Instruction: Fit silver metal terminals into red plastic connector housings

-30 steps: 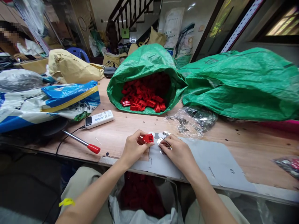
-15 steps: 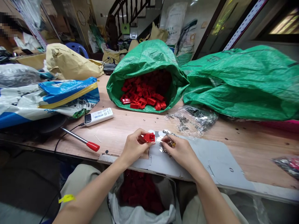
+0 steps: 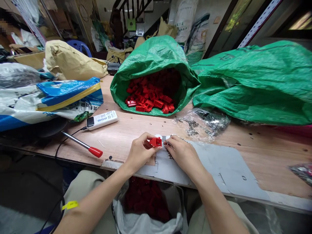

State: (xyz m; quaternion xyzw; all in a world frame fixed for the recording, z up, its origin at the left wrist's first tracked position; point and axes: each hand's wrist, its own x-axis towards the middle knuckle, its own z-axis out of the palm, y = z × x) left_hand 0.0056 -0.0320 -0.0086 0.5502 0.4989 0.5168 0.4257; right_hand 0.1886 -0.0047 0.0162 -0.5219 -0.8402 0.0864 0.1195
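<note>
My left hand (image 3: 141, 150) grips a small red plastic housing (image 3: 155, 142) between thumb and fingers, its open end facing right. In my right hand (image 3: 181, 151) are slim metal tweezers (image 3: 168, 142), their tip pointing at the housing's open end. A small gap seems to lie between tip and housing; whether the tip carries a part is too small to tell. Small shiny metal pieces (image 3: 169, 156) lie on the grey sheet (image 3: 219, 162), partly covered by my right hand.
Behind my hands a green woven sack (image 3: 153, 52) lies open, full of red housings (image 3: 148, 99). A clear bag of metal pieces (image 3: 207, 125), a white device with a cable (image 3: 102, 120) and a red-tipped lever (image 3: 95, 151) are around. Below the edge hangs a bag of red housings (image 3: 146, 198).
My right hand has moved from the pile of metal pieces slightly left and up, bringing the tweezers' tip near the red housing. My left hand keeps its hold.
</note>
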